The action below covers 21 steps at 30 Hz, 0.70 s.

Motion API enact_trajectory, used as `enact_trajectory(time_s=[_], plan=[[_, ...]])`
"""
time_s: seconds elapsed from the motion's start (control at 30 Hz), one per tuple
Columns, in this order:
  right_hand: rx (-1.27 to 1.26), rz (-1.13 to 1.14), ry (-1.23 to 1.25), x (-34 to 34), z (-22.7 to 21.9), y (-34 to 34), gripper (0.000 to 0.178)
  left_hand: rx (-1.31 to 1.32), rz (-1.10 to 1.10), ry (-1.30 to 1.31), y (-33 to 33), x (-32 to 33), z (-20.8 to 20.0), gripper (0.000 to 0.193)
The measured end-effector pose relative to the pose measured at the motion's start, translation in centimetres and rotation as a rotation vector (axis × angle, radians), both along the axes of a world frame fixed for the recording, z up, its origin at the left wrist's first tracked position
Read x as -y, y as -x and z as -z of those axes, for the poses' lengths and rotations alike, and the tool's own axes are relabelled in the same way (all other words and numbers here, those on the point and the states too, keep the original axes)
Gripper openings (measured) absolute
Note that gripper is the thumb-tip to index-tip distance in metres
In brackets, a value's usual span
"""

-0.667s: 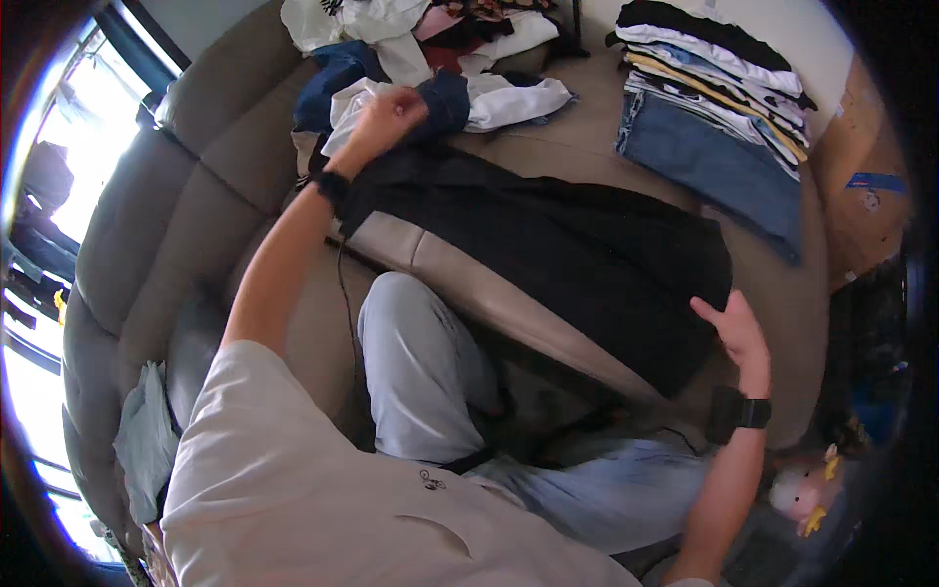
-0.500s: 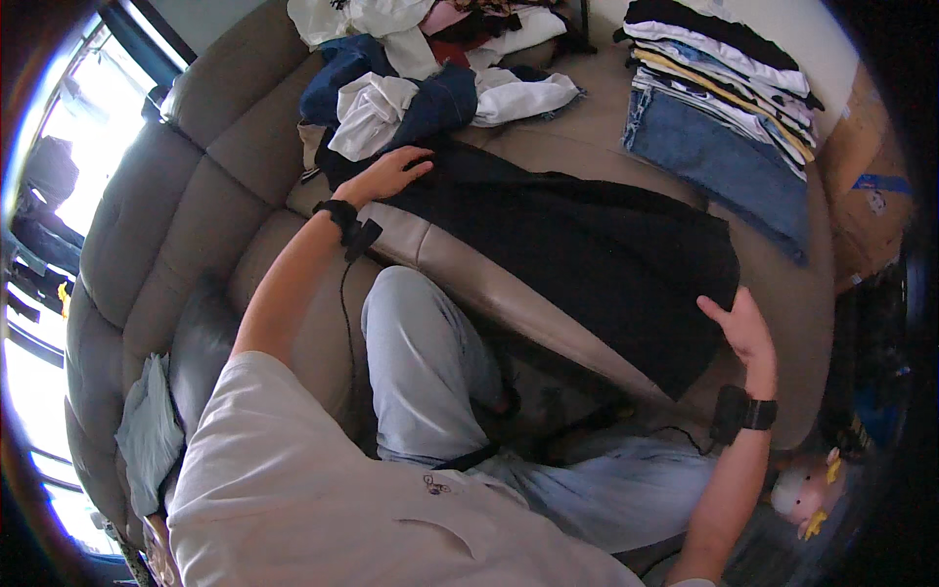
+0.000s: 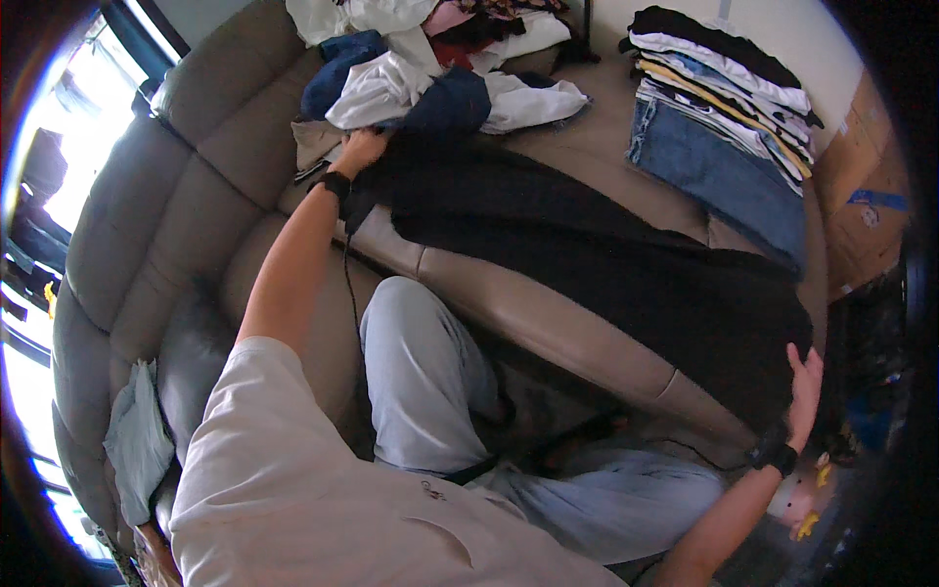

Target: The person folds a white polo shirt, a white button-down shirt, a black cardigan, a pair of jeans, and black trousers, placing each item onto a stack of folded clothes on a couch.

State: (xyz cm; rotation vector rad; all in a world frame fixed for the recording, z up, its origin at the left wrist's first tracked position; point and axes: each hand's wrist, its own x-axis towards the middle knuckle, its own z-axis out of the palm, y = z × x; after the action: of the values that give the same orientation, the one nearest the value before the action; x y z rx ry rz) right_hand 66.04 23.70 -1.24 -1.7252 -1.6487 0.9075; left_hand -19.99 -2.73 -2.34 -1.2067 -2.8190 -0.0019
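Note:
A long black garment (image 3: 587, 245) lies stretched across the seat of the couch, running from the clothes pile to the right end; its exact kind is not clear. At its far left end is my left hand (image 3: 362, 150), against the garment and beside the pile, with its fingertips hidden. My right hand (image 3: 805, 391) rests at the garment's right end, fingers stretched and apart along the edge. Next to my left hand, a white cloth (image 3: 381, 90) and dark blue denim (image 3: 455, 101) lie crumpled.
Folded clothes form a stack (image 3: 724, 98) at the back right, with blue jeans (image 3: 714, 176) at its near side. A cardboard box (image 3: 866, 186) stands beyond. The grey-brown couch (image 3: 147, 225) curves along the left, holding a light grey-green cloth (image 3: 142, 440). A plush toy (image 3: 802, 494) sits low right.
The black garment now reaches farther right and lies straighter. My right hand has moved right and nearer with its end. My left hand has shifted farther away, up against the pile.

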Motion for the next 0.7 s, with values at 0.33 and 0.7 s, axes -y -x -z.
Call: enact_trajectory(time_s=[0.33,0.7], plan=[[0.630,0.311,-0.333,-7.1,6.5,-14.7,0.066,0.111,0.226,-0.437,-0.8,-1.2,-1.3,0.052],[0.687,0.390,-0.354,-8.7,11.1,-19.2,0.059,0.792,0.008,-0.344,-10.2,2.3,-7.1,0.053]])
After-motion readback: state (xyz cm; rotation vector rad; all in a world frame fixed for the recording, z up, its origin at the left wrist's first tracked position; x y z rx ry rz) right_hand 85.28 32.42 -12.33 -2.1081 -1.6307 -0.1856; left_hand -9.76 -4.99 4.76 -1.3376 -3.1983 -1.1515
